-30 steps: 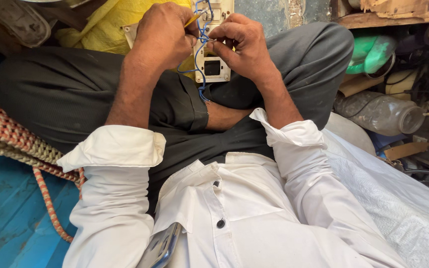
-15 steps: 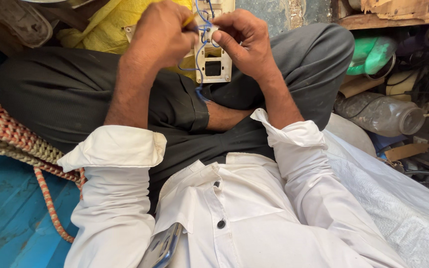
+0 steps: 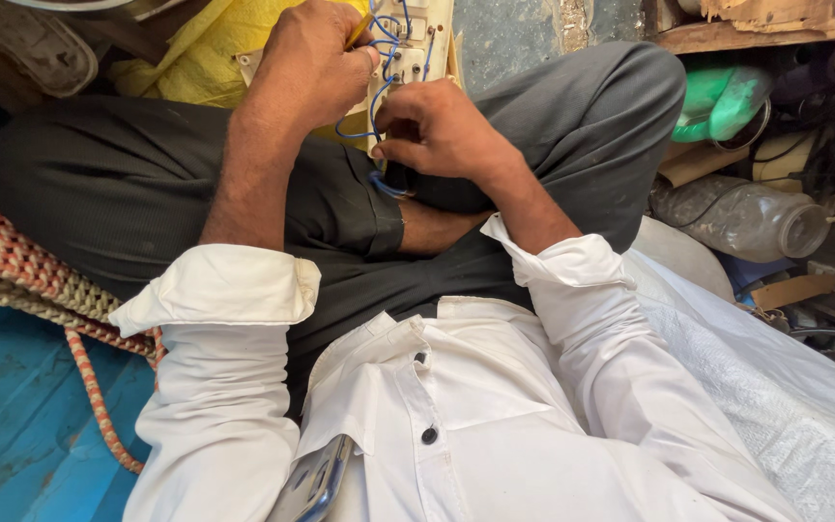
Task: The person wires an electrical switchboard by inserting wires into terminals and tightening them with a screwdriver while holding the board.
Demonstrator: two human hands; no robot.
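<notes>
Head view: the person sits cross-legged in dark grey trousers and a white shirt with the cuffs rolled back, and both hands meet over the lap at the top of the picture. Between them stands a cream-white switch board (image 3: pixel 416 60), turned so that its wired back faces up, resting against the raised knee. The left hand (image 3: pixel 313 60) is closed into a fist at the board's left edge; a yellow-handled tool (image 3: pixel 360 27) pokes out from between its thumb and fingers, so it is gripping that tool, whose tip is hidden behind the knuckles. Thin blue wires (image 3: pixel 376 104) loop from the board down across its face and pass between the two hands. The right hand (image 3: pixel 434 130) sits just below and to the right of the board, fingers curled shut, thumb and forefinger pinching the blue wires near the board's lower edge; a short blue bundle comes out underneath it against the trouser leg.

Behind the left hand lies a yellow cloth (image 3: pixel 207 60). At the person's left is a woven red and cream mat (image 3: pixel 14 266) on a blue floor (image 3: pixel 12 435). To the right are a clear plastic jar (image 3: pixel 741 217) on its side, a green plastic container (image 3: pixel 727 97) and a white woven sack (image 3: pixel 775 387). A phone (image 3: pixel 313 483) sticks out of the shirt pocket
</notes>
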